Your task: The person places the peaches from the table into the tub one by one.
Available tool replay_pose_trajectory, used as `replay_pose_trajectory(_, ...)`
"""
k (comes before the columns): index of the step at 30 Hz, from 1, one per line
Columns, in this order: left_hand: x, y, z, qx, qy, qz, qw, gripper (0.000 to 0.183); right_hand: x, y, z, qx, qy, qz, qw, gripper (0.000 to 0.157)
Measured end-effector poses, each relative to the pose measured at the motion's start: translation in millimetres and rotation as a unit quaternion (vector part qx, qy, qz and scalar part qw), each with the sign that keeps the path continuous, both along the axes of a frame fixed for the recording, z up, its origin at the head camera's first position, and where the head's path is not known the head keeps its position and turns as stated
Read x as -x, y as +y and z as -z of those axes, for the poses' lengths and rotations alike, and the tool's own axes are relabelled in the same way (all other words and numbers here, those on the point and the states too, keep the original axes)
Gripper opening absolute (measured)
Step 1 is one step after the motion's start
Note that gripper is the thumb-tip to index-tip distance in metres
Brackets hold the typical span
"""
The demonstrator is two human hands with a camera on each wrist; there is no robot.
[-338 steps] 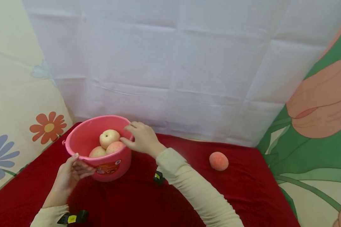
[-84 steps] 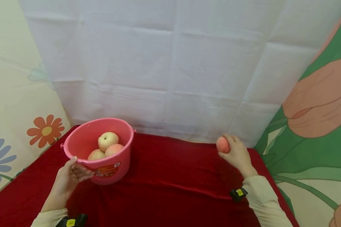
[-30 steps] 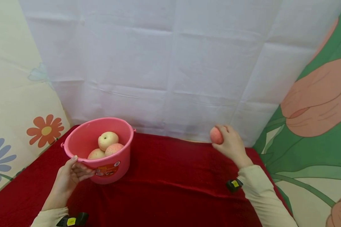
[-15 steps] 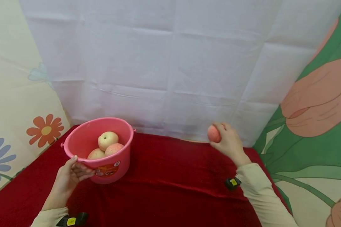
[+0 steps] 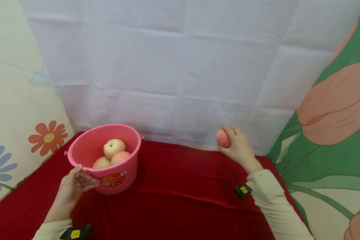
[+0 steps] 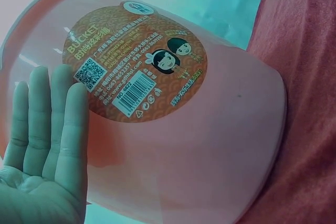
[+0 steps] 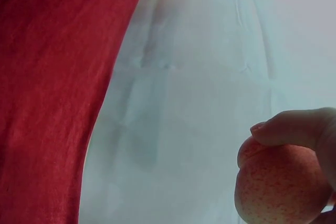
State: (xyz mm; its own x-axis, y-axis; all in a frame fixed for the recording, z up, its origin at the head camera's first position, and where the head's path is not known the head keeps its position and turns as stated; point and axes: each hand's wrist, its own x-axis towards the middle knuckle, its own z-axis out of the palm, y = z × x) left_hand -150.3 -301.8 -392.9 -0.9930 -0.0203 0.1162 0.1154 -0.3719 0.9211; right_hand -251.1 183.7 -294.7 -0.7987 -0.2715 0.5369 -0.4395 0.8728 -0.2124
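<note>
At the left of the head view stands a pink bucket (image 5: 132, 173) with a printed label (image 6: 131, 61). It contains a pale yellow peach (image 5: 114, 148), a second yellowish one (image 5: 102, 162) and a pinker one (image 5: 120, 157). My left hand (image 5: 70, 190) holds the bucket's near rim, thumb at the edge and fingers (image 6: 73, 135) along the outer wall. Off to the right, my right hand (image 5: 238, 146) grips a reddish-pink peach (image 5: 223, 138) above the table; its thumb (image 7: 291, 128) lies across the fruit in the right wrist view.
A red cloth (image 5: 180, 206) covers the table. Behind it hangs a white sheet (image 5: 180, 73). Flower-printed panels stand at the left (image 5: 15, 93) and right (image 5: 327, 160). The bucket's side knob (image 5: 142, 137) sticks out to the right.
My right hand has left the bucket's rim and picked the peach up from the cloth. Lately it has risen and drifted left with it. My left hand stays at the bucket.
</note>
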Motion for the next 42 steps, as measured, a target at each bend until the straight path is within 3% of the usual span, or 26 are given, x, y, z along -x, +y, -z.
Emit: replay_pose_trajectory(42,-0.4,0,-0.7,0.000,-0.009,-0.002,1.0000,0.051,2.0,-44,-19.2,0.000,-0.033,-0.038,0.999,0.069)
